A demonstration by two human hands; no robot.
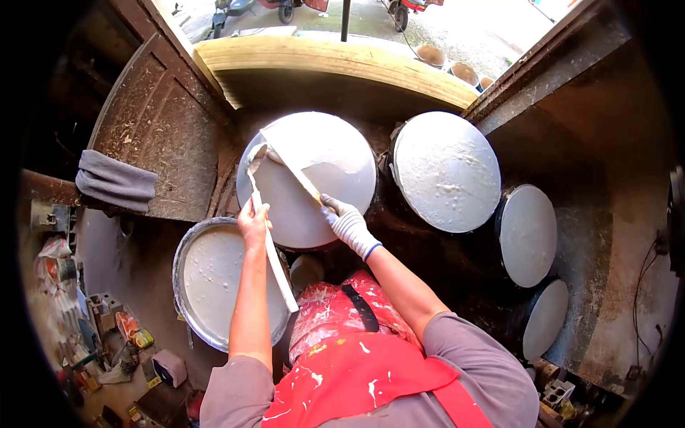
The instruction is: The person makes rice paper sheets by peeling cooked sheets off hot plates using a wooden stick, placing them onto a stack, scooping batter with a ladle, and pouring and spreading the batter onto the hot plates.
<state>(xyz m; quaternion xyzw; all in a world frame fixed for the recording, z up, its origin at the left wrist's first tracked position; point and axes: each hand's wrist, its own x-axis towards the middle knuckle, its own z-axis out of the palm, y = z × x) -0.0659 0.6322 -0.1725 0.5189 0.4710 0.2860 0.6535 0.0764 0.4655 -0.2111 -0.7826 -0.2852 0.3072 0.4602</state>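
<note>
My left hand (253, 221), bare, is closed around the long white handle of a ladle-like tool (275, 267). Its curved, white-coated head is up by the far left part of a large round drum top (307, 225) covered in smooth white material. A white-and-blue knit glove covers my right hand (349, 225), which grips the near end of a long, flat, white-smeared stick (303, 178). This stick slants across the drum top, and its far end is close to the tool's head. I cannot tell whether the two touch.
A bucket of white liquid (221, 278) stands at near left. Several white-topped drums, one with a lumpy surface (448, 171), line the right. A wooden beam (321, 60) crosses the doorway. A grey cloth (115, 180) hangs over a brown panel (160, 128). Clutter lies at lower left.
</note>
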